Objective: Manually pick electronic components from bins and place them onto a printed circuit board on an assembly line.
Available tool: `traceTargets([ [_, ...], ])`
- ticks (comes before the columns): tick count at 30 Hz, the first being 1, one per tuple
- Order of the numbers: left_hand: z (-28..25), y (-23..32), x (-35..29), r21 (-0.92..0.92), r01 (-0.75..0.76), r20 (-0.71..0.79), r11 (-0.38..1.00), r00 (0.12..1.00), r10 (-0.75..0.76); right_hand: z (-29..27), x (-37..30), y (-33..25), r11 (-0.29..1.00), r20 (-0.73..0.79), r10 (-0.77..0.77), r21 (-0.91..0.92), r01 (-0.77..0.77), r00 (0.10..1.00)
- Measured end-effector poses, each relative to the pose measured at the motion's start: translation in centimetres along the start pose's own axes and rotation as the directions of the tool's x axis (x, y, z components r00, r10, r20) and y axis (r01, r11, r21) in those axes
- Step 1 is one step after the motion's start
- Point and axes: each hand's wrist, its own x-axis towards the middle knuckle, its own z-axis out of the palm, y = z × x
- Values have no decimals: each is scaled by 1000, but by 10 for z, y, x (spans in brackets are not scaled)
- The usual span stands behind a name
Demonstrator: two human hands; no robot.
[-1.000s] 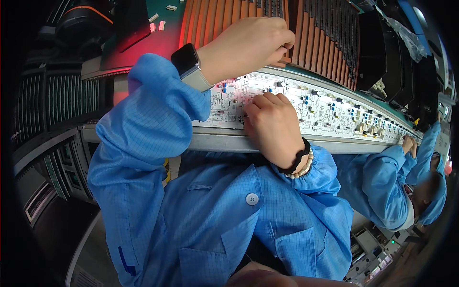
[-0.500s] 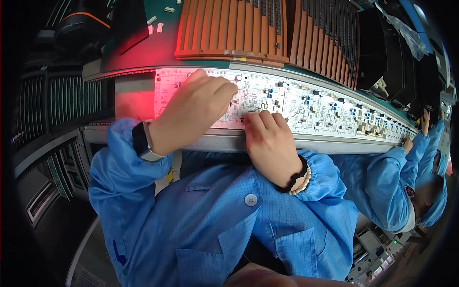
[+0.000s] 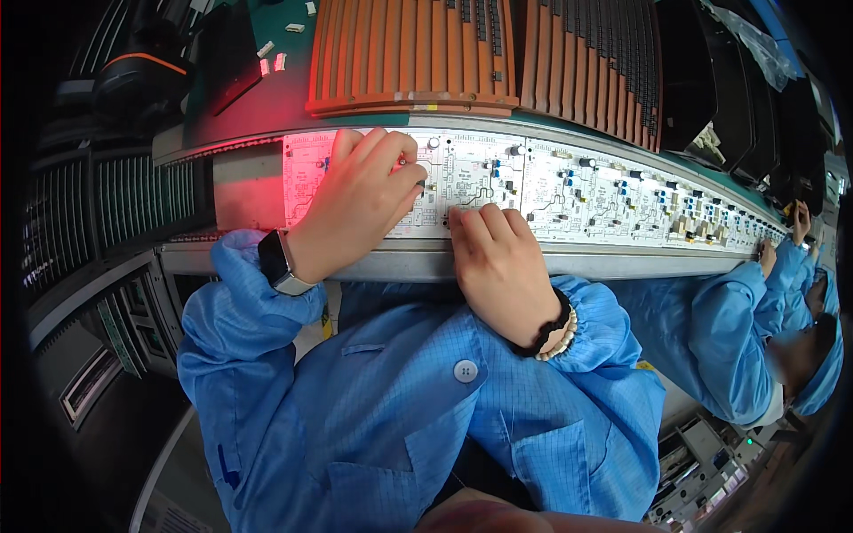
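A row of white circuit boards (image 3: 555,191) lies along a metal conveyor track in front of me. Over the leftmost board, in red light, my left hand (image 3: 360,191) is bent with its fingers curled down. A small dark part (image 3: 420,186) shows beside its fingertips; whether they grip it I cannot tell. My right hand (image 3: 499,262) rests at the near edge of the boards, closed, with thumb and forefinger together beside the seam between boards. Whatever is between those fingertips is hidden. Blue, black and white components (image 3: 498,169) stand on the boards.
Beyond the track stand two orange slotted racks (image 3: 409,58) (image 3: 591,71) holding dark components. Several small white connectors (image 3: 281,62) lie on the green surface at the far left. A metal rail (image 3: 391,262) runs along the near side. Co-workers in blue (image 3: 711,338) work at the right.
My left hand has turned and drawn slightly left and down, its fingers now bent more toward the board. The right hand stays nearly in place. The view has shifted slightly.
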Motion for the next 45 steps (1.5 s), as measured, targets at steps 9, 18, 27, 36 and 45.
traceTargets([
  [9,7,-3,3,-21,-16,-16,1000,1000,15,2,-1,0,999,-22,12,32,-11,1000],
  [18,12,0,-1,40,-21,-50,999,998,23,8,-3,0,999,-84,-2,45,5,996],
  [27,7,12,4,226,-120,48,967,992,112,6,-5,2,1000,-16,1,6,-1,1000],
  [36,7,18,3,293,-109,115,950,990,78,-50,-27,71,960,-195,281,50,-277,940],
  [45,14,25,-10,280,-228,224,933,960,167,-43,-41,163,872,-364,453,-11,-490,814],
])
